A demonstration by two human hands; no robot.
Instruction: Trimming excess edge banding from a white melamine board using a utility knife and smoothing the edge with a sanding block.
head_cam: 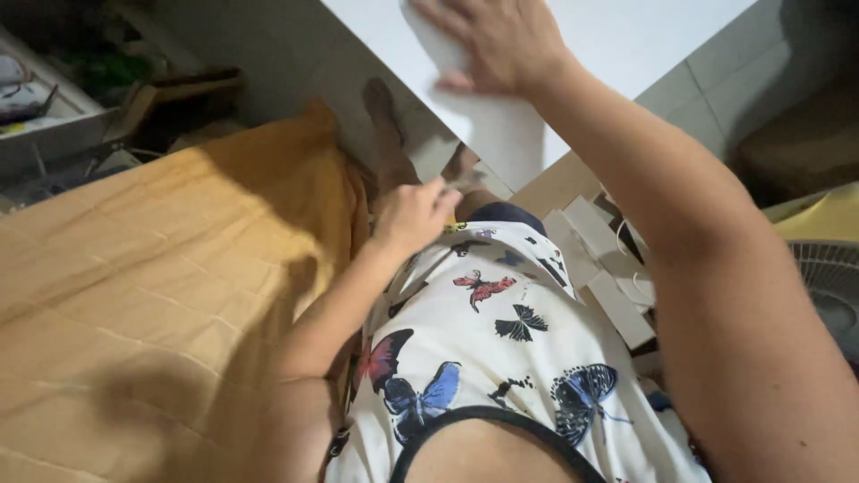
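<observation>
Head view looks straight down the person's front: nearest, at 6 o'clock, is a white top printed with butterflies (501, 340). Toward 9 o'clock spreads an orange quilted cloth (152, 268). Just above the top, near centre, the left hand (413, 213) is loosely curled, its fingertips pinched toward the lower edge of a white board (528, 134); whether it grips anything cannot be told. At 3 o'clock lie pale cardboard pieces (608, 268), with a fan grille (828, 277) beyond. Farther out, at 12 o'clock, the right hand (501, 40) lies flat, fingers spread, pressing on the white board, which tilts across the tiled floor (707, 80).
</observation>
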